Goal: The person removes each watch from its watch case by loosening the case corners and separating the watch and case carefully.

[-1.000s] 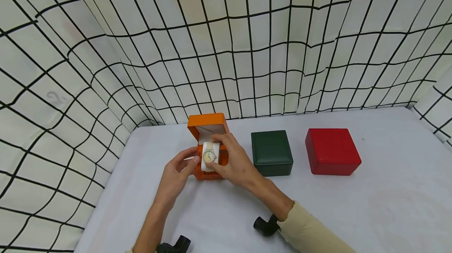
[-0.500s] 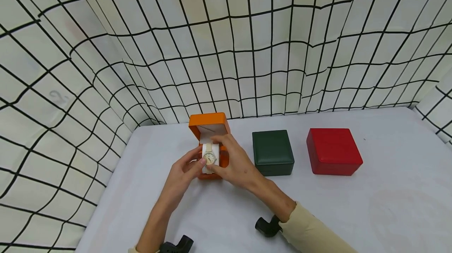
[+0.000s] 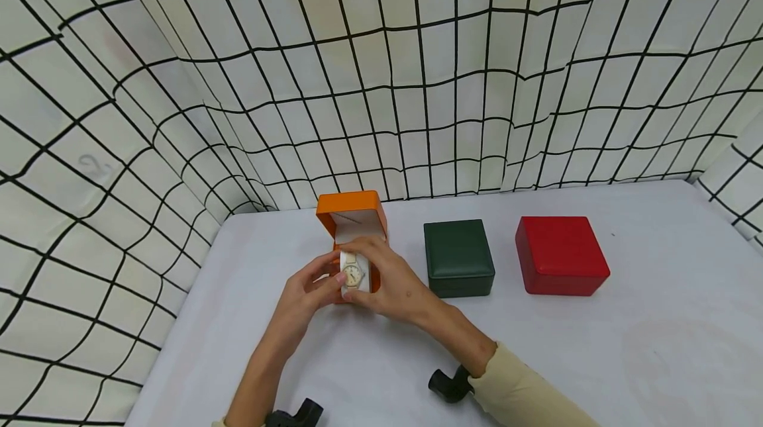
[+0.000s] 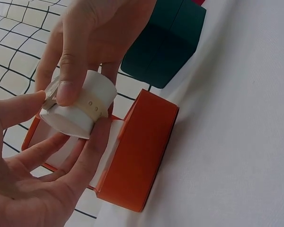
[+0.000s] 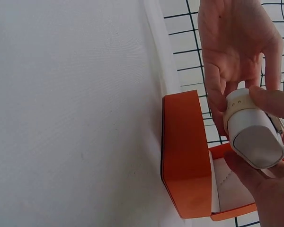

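Observation:
A wristwatch [image 3: 353,275] with a cream strap is wrapped round a white cushion [image 4: 68,120]. Both hands hold it just above the open orange box [image 3: 352,203]. My left hand [image 3: 304,291] grips it from the left, thumb at the watch case and fingers under the cushion. From the right, my right hand [image 3: 396,284] holds the cushion's ends, its thumb on the strap in the left wrist view. In the right wrist view the strap's holes and the cushion's flat end [image 5: 258,146] show. Most of the box's inside is hidden behind the hands.
A closed green box [image 3: 459,258] stands right of the orange one, and a closed red box [image 3: 562,256] farther right. All rest on a white-covered table [image 3: 536,354]. A black net [image 3: 417,83] over white cloth rises behind and at the left.
The watch on its cushion has come slightly toward me, out of the orange box. My left hand has closed in on it, and my right fingers have shifted over the cushion's top.

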Available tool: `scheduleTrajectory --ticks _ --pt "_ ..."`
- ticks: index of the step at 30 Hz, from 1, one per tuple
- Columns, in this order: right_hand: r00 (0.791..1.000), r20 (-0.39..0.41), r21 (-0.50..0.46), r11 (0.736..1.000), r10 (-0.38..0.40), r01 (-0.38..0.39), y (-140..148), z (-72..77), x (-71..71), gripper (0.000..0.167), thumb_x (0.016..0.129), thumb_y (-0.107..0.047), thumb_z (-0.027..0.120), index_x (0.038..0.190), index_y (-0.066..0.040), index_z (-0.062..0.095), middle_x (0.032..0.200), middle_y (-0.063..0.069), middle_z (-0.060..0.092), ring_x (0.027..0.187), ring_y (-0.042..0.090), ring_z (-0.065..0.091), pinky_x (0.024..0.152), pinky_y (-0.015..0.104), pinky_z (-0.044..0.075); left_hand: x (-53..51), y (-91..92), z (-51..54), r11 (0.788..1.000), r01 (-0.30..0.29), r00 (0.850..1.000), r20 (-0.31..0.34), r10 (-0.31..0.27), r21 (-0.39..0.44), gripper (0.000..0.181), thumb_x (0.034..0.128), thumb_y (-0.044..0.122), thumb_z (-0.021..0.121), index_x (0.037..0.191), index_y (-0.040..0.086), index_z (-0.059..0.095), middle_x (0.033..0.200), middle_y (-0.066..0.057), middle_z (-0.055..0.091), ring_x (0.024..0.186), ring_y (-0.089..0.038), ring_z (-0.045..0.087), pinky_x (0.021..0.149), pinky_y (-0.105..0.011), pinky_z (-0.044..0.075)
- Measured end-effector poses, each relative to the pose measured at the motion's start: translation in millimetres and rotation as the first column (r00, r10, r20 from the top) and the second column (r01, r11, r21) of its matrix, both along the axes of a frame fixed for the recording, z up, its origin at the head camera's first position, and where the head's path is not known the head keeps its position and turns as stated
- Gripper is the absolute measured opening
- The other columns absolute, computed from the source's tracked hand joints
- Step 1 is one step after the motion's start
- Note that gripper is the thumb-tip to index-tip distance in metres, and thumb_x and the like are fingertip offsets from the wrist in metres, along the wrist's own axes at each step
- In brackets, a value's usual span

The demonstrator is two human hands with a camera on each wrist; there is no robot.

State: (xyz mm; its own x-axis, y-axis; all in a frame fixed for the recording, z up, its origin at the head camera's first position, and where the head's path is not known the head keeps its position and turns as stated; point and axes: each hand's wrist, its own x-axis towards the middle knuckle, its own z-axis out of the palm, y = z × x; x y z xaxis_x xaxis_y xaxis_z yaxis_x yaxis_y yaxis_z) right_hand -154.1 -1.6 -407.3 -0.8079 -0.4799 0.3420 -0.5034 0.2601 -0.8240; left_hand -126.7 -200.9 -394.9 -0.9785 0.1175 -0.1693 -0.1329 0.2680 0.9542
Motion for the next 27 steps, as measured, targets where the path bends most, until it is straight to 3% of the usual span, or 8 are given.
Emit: scheduleTrajectory --ticks 12,20,27 --pt "1.000 -0.010 0.008 1.000 -0.026 0.026 -1.6 -0.1 1.9 0.069 0.082 -0.017 0.090 0.144 -0.013 0.059 0.139 0.004 0.058 0.127 0.019 0.058 0.109 0.038 0.053 0.8 -4.0 2.3 1.000 0.012 1.000 0.020 -0.012 0.006 0.052 0.1024 0.029 0.065 0.151 0.013 0.052 0.144 -0.016 0.062 0.118 -0.018 0.062 0.096 -0.022 0.054" --pt "1.000 -0.012 0.019 0.999 -0.027 0.028 -2.6 -0.7 2.4 0.070 0.082 -0.019 0.090 0.145 -0.015 0.059 0.138 0.004 0.058 0.124 0.017 0.057 0.106 0.037 0.053 0.3 -5.5 1.2 0.996 0.072 0.997 0.002 -0.072 0.045 0.052 0.1027 0.023 0.063 0.150 0.008 0.048 0.147 -0.020 0.058 0.119 -0.018 0.063 0.094 -0.024 0.057" --pt "1.000 -0.015 0.010 1.000 -0.022 0.023 -2.9 -1.7 2.1 0.070 0.082 -0.017 0.090 0.144 -0.011 0.059 0.138 0.004 0.058 0.124 0.018 0.057 0.107 0.039 0.053 0.5 -4.2 1.8 0.995 0.060 0.998 0.006 -0.061 0.082 0.052 0.1018 0.019 0.063 0.149 0.006 0.046 0.147 -0.019 0.054 0.117 -0.013 0.063 0.093 -0.023 0.058"
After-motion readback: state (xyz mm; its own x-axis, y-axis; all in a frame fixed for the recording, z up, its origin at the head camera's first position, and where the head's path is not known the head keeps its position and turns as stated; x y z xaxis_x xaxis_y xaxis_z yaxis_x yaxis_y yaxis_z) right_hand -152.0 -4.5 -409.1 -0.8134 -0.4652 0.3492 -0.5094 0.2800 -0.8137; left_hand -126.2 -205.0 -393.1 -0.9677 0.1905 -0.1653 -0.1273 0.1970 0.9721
